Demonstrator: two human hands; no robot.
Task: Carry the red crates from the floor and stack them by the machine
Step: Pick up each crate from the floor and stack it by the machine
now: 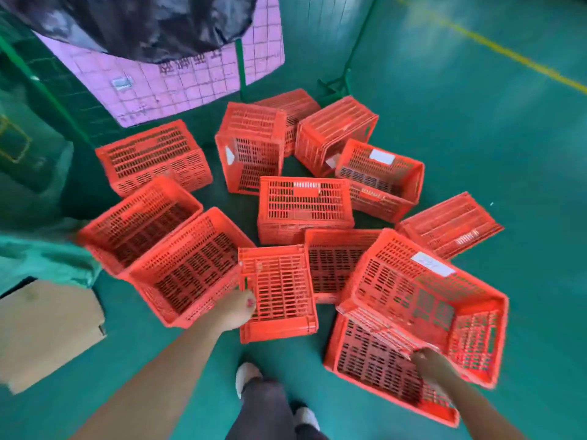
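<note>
Several red slatted crates lie scattered on the green floor, some upright, some on their sides. My left hand (236,309) grips the left edge of an overturned red crate (281,292) just ahead of my feet. At the lower right, my right hand (427,360) holds the near rim of a tilted red crate (422,296) that sits partly inside another upright crate (371,363). An open crate (187,268) rests just left of my left hand.
A cardboard box (47,328) sits at the left beside a green cloth-covered shape (41,246). A pink gridded panel (190,81) on a green wire fence stands behind the crates. A yellow floor line (495,46) runs at the upper right. My feet (247,376) are below.
</note>
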